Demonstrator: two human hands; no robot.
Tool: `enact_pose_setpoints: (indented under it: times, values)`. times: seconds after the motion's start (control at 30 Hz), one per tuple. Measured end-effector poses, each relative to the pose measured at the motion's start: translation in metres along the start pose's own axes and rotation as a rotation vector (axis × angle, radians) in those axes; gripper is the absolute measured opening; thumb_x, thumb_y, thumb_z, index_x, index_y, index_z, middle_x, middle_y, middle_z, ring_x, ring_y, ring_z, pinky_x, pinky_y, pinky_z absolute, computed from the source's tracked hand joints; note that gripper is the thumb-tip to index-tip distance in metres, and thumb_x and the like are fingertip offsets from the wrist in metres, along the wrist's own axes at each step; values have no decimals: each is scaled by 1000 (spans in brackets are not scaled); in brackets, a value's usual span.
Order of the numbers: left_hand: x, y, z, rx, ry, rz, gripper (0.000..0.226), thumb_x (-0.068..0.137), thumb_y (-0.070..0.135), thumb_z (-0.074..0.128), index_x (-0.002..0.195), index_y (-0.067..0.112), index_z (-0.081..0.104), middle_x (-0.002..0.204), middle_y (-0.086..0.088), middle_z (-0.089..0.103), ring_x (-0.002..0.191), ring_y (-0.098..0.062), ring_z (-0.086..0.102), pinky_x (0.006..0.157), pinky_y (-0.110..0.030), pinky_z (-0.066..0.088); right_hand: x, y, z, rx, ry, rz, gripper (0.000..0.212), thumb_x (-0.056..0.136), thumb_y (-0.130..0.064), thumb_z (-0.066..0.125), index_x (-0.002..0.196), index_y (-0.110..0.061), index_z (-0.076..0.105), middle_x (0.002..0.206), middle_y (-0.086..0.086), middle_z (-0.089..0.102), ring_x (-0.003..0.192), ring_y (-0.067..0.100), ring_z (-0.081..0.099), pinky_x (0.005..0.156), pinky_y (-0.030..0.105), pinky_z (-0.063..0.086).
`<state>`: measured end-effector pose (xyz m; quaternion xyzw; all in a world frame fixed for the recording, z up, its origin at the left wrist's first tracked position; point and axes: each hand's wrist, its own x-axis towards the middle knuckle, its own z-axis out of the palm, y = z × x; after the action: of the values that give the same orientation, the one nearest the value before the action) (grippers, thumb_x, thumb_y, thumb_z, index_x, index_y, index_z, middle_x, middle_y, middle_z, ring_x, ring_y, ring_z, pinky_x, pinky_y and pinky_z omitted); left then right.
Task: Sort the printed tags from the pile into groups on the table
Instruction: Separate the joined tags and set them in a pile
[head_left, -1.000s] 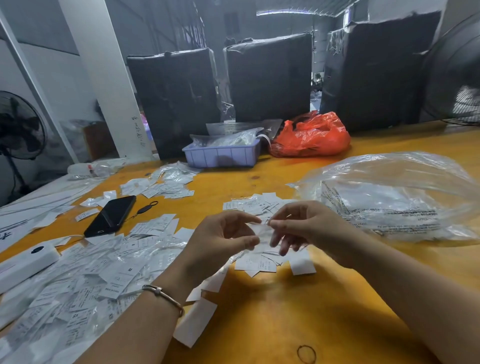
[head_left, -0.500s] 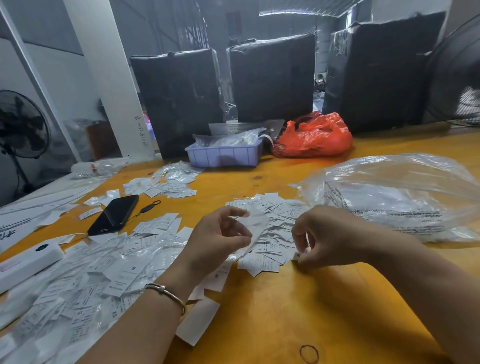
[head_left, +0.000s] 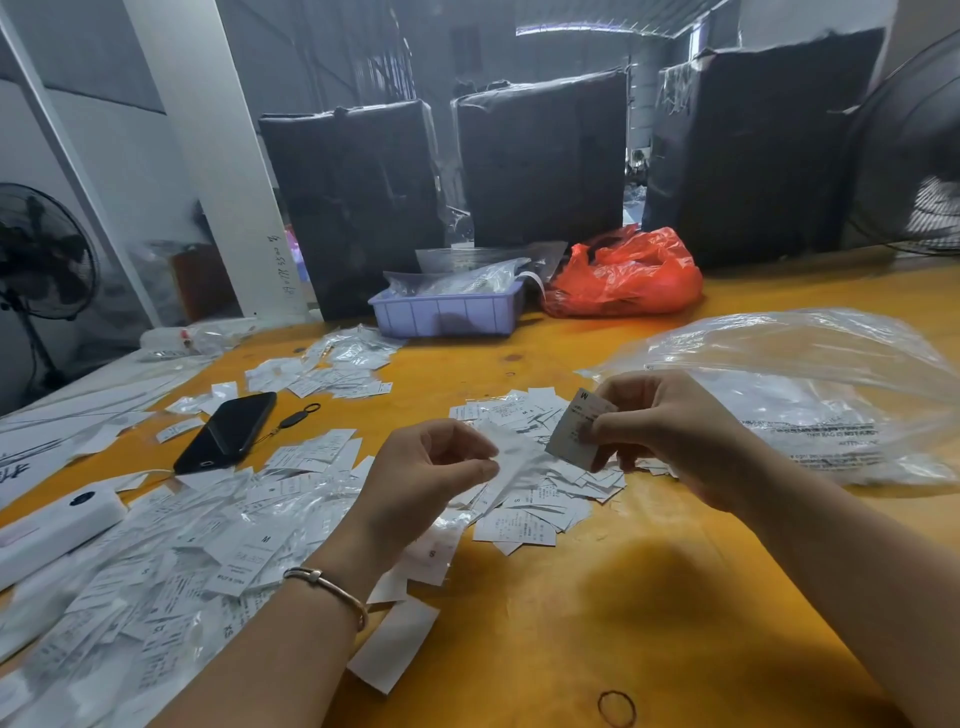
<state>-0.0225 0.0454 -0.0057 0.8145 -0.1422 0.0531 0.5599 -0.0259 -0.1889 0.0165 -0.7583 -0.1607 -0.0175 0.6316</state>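
Orange tabletop (head_left: 597, 597) carries loose white tags: a big pile (head_left: 156, 561) at left, a smaller group (head_left: 540, 499) in the middle, another group (head_left: 332, 364) farther back. Right hand (head_left: 670, 431) is raised over the middle group, its fingers (head_left: 602, 423) pinching one tag (head_left: 574, 431) marked M. Left hand (head_left: 421, 478) pinches a clear sleeve (head_left: 511, 462) between thumb and fingers. A phone (head_left: 228, 431) lies left; a clear bag (head_left: 810, 395) lies right; a tray (head_left: 447, 312) and red bag (head_left: 623, 275) sit behind.

Phone (head_left: 227, 431) lies left of tag pile (head_left: 535, 499); tray (head_left: 447, 312) behind.
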Motion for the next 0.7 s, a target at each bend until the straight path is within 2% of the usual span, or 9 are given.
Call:
enact_pose_setpoints:
  times: [0.1,0.17,0.23,0.33,0.43,0.53,0.63,0.7]
  values:
    - [1,2,0,-62,-3,6,8,81,8,75,85,15,77,83,3,76,77,-2,68,61,-6,47,1,0,-1,85,-21,-6,16,77,12,63,73,-3,65,70,15,69,58,21,65,46,19,43]
    - [1,2,-1,-85,-4,2,4,82,12,75,84,15,77,83,5,76,73,3,66,59,-5,46,2,0,0,114,-22,-7,14,77,11,64,75,-3,66,74,16,70,59,20,64,48,19,44]
    - [1,2,-2,-89,-16,-1,4,83,16,73,85,14,75,86,3,75,77,0,66,65,-10,50,2,0,1,133,-14,-3,10,77,9,65,77,-1,67,75,17,70,60,18,62,50,19,44]
    - [1,2,-1,-122,-49,0,13,85,13,71,93,3,68,92,-2,76,86,-12,71,75,-21,56,3,0,3,129,21,21,8,81,4,61,84,0,67,78,14,70,68,19,61,53,20,44]
    - [-1,4,2,-104,-52,41,10,83,8,73,89,3,69,82,-7,75,75,-16,70,67,-20,55,1,-1,4,142,27,22,13,85,4,54,95,-1,60,78,15,72,65,23,67,50,21,46]
    - [-2,3,2,-104,-41,71,4,80,8,76,82,11,75,77,-4,74,67,-8,66,60,-14,50,-1,0,7,92,35,-69,6,83,7,59,86,2,59,68,15,69,55,22,62,47,23,44]
    - [-2,3,2,-109,-57,79,5,80,11,76,82,14,78,83,0,76,75,-5,67,62,-11,49,-1,1,12,52,120,-163,10,81,6,63,75,-2,65,59,8,64,51,15,54,48,21,42]
    - [-1,2,3,-77,-62,93,5,82,19,75,84,16,79,86,1,75,80,-4,66,64,-9,48,-1,0,14,35,182,-235,5,82,-2,67,78,-1,68,60,7,62,53,12,52,48,19,41]
